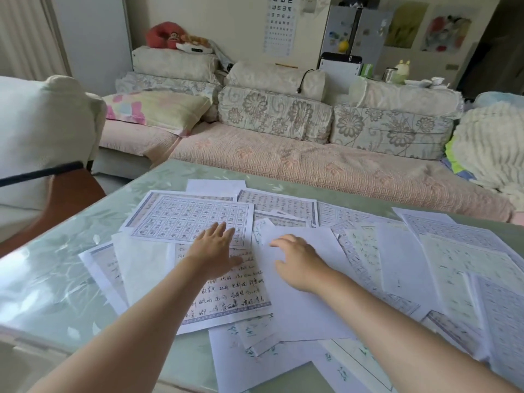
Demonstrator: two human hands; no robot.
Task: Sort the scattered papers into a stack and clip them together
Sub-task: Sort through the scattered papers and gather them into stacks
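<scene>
Papers (397, 265) lie scattered and overlapping across the table (56, 273), from near its left edge to its right edge and down to the near edge. None are stacked; sheets sit at differing angles. Some are printed with character grids, some carry handwriting, and some show a blank face.

Left hand (212, 251): fingers straight and slightly spread, palm down, fingertips on the near edge of a grid sheet (184, 219) towards the far left of the spread. It grips nothing. The wrist lies over a handwritten sheet (235, 293).

Right hand (297, 262): fingers loosely bent, palm down, resting on a blank sheet (297, 313) at the middle of the table. No pinch or grip is visible.

The two hands are near each other but apart.

Sofa (283, 154) stands beyond the table's far edge.
</scene>
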